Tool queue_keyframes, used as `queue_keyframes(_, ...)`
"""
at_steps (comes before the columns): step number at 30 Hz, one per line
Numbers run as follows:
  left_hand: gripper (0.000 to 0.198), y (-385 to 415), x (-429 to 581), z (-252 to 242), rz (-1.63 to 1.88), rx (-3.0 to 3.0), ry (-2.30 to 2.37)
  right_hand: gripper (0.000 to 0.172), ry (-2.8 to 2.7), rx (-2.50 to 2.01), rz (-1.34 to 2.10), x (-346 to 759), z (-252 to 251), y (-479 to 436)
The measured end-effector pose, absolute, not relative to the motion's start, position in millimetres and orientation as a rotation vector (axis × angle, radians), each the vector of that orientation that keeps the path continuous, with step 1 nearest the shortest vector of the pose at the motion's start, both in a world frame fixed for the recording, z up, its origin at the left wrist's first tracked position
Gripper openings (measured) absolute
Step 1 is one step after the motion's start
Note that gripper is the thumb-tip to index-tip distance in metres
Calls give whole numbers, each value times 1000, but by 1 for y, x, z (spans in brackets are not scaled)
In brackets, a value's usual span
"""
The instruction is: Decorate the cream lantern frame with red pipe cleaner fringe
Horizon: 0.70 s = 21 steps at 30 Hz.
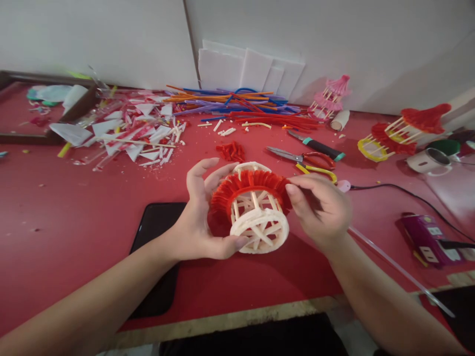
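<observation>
Nearest, two bare forearms reach in from seven and five o'clock over a red table. At the centre, a cream stick model with a red ruffle tilts one cross-braced ring toward the camera. The left hand, at nine o'clock, is clamped around it, thumb on that ring; the right hand's grip pinches the ruffle's edge at three. From the model, a black slab lies at eight, a red tower at two, red-handled pliers at one, red clippings at eleven.

Bare forearms angled inward, left hand curved wide, right hand with fingers pinched
</observation>
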<state>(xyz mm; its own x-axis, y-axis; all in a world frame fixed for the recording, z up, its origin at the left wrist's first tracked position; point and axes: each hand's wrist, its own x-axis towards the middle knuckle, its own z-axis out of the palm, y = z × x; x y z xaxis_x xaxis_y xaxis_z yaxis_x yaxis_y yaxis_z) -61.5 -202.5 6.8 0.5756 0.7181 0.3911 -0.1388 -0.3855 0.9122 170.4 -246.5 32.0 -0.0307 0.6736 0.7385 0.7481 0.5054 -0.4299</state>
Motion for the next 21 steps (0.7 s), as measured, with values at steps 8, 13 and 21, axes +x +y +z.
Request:
queue_keyframes(8, 102, -203, -61, 9, 1003, 1764, 489, 7, -1704, -1252, -11, 172, 30, -247)
queue_keyframes(13, 102, -203, -60, 10, 1006, 1769, 516, 9, -1789, -1211, -130, 171, 33, -246)
queue_keyframes(21, 101, -204, -59, 8, 1010, 1750, 491, 6, -1761, -1227, -6, 172, 34, -246)
